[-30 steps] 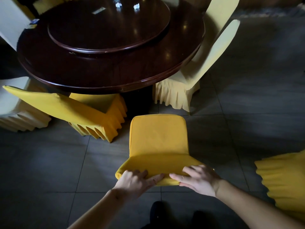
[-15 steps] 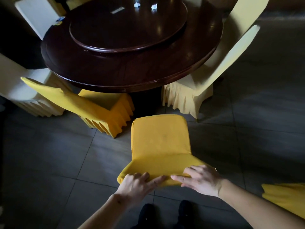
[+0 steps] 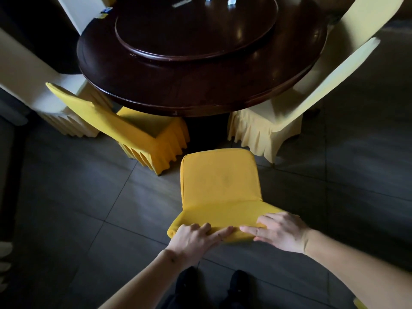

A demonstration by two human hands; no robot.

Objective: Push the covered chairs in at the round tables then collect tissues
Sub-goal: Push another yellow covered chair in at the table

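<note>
The room is dim, and the floor is made of large dark grey tiles with thin pale joints. The landmark is the round dark wooden tabletop, glossy, with a raised round turntable on its middle. On the far part of the turntable lie two small crumpled white tissues, cut by the upper edge of the view, and a flat pale strip lies left of them; what it is I cannot tell.

On the near side of the tabletop, a little apart from its edge, stands a chair in a bright yellow cover, with its seat toward the tabletop and its back toward the person. The left hand lies on the top edge of the chair back with fingers bent over the fabric. The right hand lies just beside it on the same edge, fingers spread flat and pressing on the cover. The fingertips of both hands nearly meet.

Between this chair and the tabletop the floor is free, with only the dark table base behind. To the near left of the tabletop a second yellow covered chair is partly under the edge, turned at an angle. At the right of the tabletop stands a pale cream covered chair, and at the left another cream one. Below the hands, dark shoes stand on the floor.
</note>
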